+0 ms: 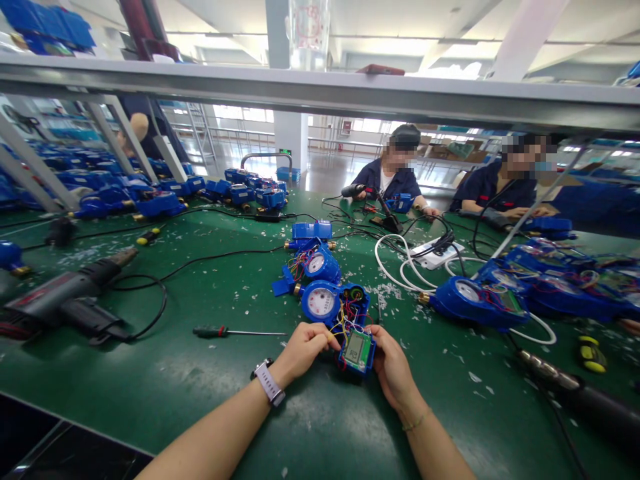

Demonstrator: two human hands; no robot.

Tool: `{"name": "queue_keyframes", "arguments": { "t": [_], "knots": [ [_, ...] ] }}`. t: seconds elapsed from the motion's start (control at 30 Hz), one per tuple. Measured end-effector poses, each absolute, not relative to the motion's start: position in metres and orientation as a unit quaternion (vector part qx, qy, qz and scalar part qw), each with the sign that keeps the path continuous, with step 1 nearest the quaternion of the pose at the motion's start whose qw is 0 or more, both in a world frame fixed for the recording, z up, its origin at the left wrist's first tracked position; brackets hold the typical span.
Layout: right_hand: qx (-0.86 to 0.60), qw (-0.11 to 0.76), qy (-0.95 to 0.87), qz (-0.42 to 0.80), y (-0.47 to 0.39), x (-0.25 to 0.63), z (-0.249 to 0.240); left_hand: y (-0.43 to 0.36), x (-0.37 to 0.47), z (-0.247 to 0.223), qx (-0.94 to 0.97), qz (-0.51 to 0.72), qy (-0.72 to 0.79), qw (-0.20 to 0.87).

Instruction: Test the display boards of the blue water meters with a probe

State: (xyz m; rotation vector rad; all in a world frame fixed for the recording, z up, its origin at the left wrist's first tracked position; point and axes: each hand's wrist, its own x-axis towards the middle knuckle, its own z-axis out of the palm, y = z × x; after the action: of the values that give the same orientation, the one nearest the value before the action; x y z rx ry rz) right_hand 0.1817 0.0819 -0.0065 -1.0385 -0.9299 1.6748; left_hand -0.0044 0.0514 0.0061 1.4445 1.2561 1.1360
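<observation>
In front of me an opened blue water meter (320, 301) lies on the green bench, its round dial facing up. Coloured wires (342, 319) run from its open housing to a green circuit board (356, 350) with a small display, seated in a blue case. My right hand (393, 367) grips this case by its right side. On the other side, my left hand (305, 350) is closed, thumb and finger pinched on a yellow wire beside the board. A second meter (316, 263) with exposed wires sits just behind.
A screwdriver (240, 331) and a heat gun (65, 300) lie to the left. Another black tool (575, 393) and several wired meters (467, 293) are at right. A white cable (390, 270) loops behind. Two co-workers (390, 177) sit opposite; a shelf (310, 90) crosses above.
</observation>
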Motion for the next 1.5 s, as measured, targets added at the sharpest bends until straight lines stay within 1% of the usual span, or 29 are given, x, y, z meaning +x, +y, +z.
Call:
{"name": "queue_keyframes", "arguments": {
  "t": [0.7,1.0,1.5],
  "knots": [
    [-0.418,0.458,-0.388,0.682,0.082,0.182,-0.007,0.054,0.000,-0.003,0.568,0.441,0.520,0.461],
    [-0.418,0.454,-0.396,0.680,0.082,0.181,-0.011,0.055,0.003,-0.004,0.565,0.444,0.529,0.451],
    [-0.408,0.459,-0.393,0.685,0.084,0.182,-0.014,0.055,0.000,-0.001,0.575,0.455,0.498,0.462]
  ]
}}
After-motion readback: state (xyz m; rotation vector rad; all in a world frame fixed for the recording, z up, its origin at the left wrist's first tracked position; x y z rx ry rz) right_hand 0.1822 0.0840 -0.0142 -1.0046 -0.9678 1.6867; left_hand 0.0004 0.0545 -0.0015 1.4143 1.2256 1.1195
